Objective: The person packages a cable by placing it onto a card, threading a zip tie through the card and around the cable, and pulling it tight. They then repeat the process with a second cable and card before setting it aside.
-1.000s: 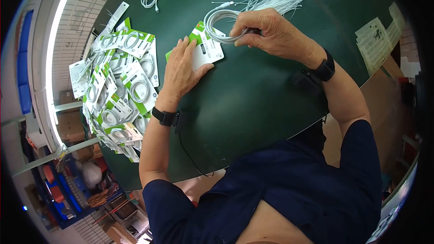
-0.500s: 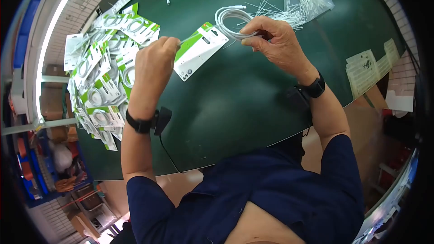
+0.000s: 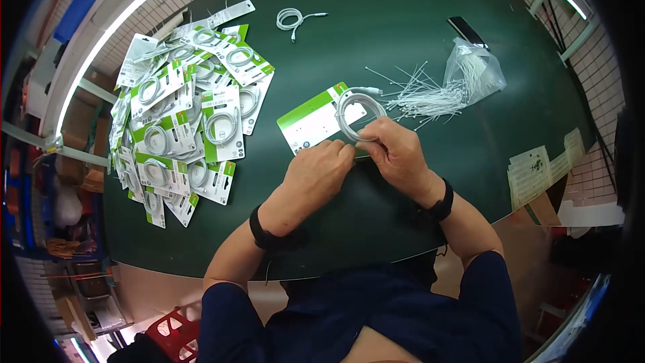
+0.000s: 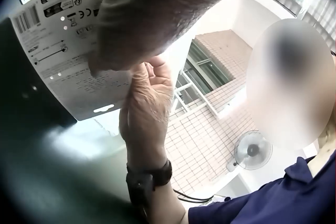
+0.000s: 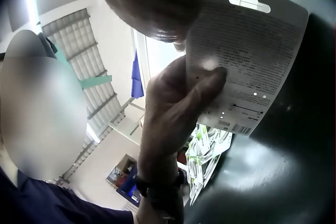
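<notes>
A coiled white cable [image 3: 340, 115] lies against the front of a green and white packaging card [image 3: 306, 121], which is raised off the table and tilted. My right hand [image 3: 401, 154] pinches the near side of the coil at the card's edge. Beside it, my left hand [image 3: 320, 173] grips the card's near edge, fingertips close to those of the right. In the right wrist view the left thumb [image 5: 210, 83] presses on the card's printed back [image 5: 247, 50]. The left wrist view shows that back [image 4: 63, 56] too, with its hanging slot.
Many carded cables [image 3: 178, 141] are piled at the left. One loose coiled cable [image 3: 290, 20] lies at the back. White cable ties [image 3: 430, 97] spill from a clear bag [image 3: 494, 77], near a dark phone [image 3: 468, 31]. Printed sheets [image 3: 537, 171] lie at the right edge.
My left hand first lay flat on the card, then lifted away leftward, and now grips the card's near edge. My right hand has brought the coil over the card, which is now raised.
</notes>
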`<action>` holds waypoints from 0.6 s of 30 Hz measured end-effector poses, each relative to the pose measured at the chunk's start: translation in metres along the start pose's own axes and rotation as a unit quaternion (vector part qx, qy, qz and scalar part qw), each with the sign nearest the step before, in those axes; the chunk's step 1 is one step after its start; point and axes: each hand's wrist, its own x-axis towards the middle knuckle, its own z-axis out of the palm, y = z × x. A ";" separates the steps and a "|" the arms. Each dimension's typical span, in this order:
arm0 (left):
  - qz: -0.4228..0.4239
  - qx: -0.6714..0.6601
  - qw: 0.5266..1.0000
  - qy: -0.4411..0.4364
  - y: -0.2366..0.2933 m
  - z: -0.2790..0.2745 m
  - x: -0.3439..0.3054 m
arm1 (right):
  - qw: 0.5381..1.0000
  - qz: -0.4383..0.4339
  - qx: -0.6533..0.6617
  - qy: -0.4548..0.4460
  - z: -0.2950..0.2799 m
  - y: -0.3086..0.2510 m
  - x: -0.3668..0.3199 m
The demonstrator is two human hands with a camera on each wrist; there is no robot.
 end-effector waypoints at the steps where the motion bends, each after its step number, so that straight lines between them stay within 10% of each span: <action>1: 0.050 -0.024 0.994 0.095 -0.003 -0.001 0.003 | 1.000 0.012 0.013 0.020 0.002 0.002 -0.001; 3: 0.149 -0.074 0.946 0.278 -0.007 -0.003 0.005 | 0.998 0.034 0.024 0.042 0.002 0.005 -0.001; 8: -0.105 -0.417 0.893 0.135 0.036 0.007 -0.052 | 0.997 0.003 0.008 0.076 0.002 0.011 0.002; 11: -0.311 -0.825 0.471 0.015 0.040 0.031 -0.061 | 0.996 -0.043 0.011 0.075 0.007 0.009 -0.004; 15: -0.378 -0.877 0.294 0.041 0.034 0.019 -0.056 | 0.989 -0.137 0.018 0.057 0.006 0.005 -0.006; 18: -0.387 -0.871 0.295 0.065 0.038 0.007 -0.053 | 0.983 -0.180 0.017 0.031 0.001 0.003 -0.008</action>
